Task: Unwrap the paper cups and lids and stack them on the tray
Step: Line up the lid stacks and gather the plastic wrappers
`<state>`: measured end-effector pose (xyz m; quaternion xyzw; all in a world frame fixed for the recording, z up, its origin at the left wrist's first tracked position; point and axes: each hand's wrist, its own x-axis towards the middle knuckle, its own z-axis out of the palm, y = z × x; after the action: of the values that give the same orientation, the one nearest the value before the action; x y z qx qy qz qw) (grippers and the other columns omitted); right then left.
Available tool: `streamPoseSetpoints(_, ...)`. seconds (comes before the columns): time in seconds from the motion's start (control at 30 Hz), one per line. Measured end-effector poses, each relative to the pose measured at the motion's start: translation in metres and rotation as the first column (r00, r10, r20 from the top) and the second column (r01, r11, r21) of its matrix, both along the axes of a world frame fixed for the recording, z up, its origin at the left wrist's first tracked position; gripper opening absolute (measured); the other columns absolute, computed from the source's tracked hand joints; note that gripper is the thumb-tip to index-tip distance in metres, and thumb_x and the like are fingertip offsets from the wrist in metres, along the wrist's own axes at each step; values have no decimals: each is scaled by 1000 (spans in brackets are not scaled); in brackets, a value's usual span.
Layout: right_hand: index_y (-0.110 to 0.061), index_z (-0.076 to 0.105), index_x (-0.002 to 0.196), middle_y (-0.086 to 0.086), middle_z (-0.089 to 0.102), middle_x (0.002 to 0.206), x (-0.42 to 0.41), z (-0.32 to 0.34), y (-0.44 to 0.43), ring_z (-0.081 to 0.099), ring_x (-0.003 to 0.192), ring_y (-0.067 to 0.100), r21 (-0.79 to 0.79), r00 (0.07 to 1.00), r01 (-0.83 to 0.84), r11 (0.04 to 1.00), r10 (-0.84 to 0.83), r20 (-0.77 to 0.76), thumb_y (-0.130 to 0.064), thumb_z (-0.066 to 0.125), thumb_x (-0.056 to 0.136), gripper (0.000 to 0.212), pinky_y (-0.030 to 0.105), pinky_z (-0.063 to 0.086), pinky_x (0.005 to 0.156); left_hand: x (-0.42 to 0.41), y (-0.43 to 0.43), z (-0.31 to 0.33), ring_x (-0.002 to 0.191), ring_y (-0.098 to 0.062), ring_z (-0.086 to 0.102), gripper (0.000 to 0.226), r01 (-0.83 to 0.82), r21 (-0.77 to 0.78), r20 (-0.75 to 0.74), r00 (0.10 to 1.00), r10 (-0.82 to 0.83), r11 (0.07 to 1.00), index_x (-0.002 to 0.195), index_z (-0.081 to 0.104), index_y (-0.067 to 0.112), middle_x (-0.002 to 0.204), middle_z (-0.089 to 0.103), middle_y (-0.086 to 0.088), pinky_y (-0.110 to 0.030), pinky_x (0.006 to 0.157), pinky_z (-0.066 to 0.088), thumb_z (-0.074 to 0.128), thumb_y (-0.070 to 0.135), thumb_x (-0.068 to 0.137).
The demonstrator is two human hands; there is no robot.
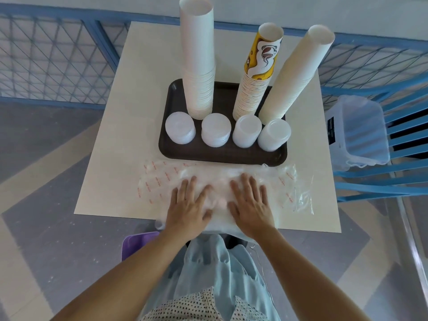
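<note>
A dark brown tray sits in the middle of the white table. On it stand three tall stacks of paper cups: a white one at the left, a yellow printed one in the middle and a white one leaning to the right. In front of them stand several short stacks of clear lids. Empty clear plastic wrappers with red print lie flat between the tray and the table's near edge. My left hand and my right hand press flat on the wrappers, fingers straight and spread.
The table is small and square. A clear plastic bin rests on a blue chair at the right. A purple bin stands on the floor under the near left edge. A blue mesh fence runs behind.
</note>
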<state>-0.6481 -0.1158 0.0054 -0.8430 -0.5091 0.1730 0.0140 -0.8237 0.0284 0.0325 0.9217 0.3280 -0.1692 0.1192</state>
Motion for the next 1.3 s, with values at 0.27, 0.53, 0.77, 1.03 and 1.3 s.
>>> streamPoseSetpoints(0.27,-15,28,163,15,10,173,-10,0,15,1,161,35,162,998,56,985,-55,-7,-34,41,103,64,62,9,127,40,-13,9,160,-35,14,69,89,102,254,961,-112,991,163,33,21,173,11,-14,-59,127,17,53,44,101)
streamPoseSetpoints(0.53,-28,5,167,-2,-12,174,6,-17,2,-11,160,20,91,999,43,995,-42,-10,-47,30,111,65,55,4,129,26,0,-39,160,-34,13,65,140,112,156,975,-156,984,167,12,28,175,5,-10,-53,129,9,18,55,109)
streamPoseSetpoints(0.77,-29,-1,167,-2,-15,174,7,-16,2,-12,160,22,81,1000,20,996,-20,-10,-48,27,111,66,56,3,129,-5,23,-36,161,-33,9,67,101,132,113,987,-117,986,168,13,21,175,1,-11,-56,127,20,21,54,109)
streamPoseSetpoints(1.03,-11,55,145,13,38,162,29,17,6,32,151,34,380,939,267,886,-151,-309,-18,63,95,51,57,32,121,41,-22,-1,157,-34,22,69,124,-41,123,985,-118,991,161,26,37,173,14,-8,-52,125,27,54,49,99)
streamPoseSetpoints(1.3,-6,26,157,22,39,149,110,49,-21,42,134,44,-81,616,747,660,-732,-289,-60,72,86,100,54,40,109,51,-24,2,149,-33,35,67,87,-34,95,992,-83,996,151,41,40,167,31,-6,-52,116,37,50,66,91)
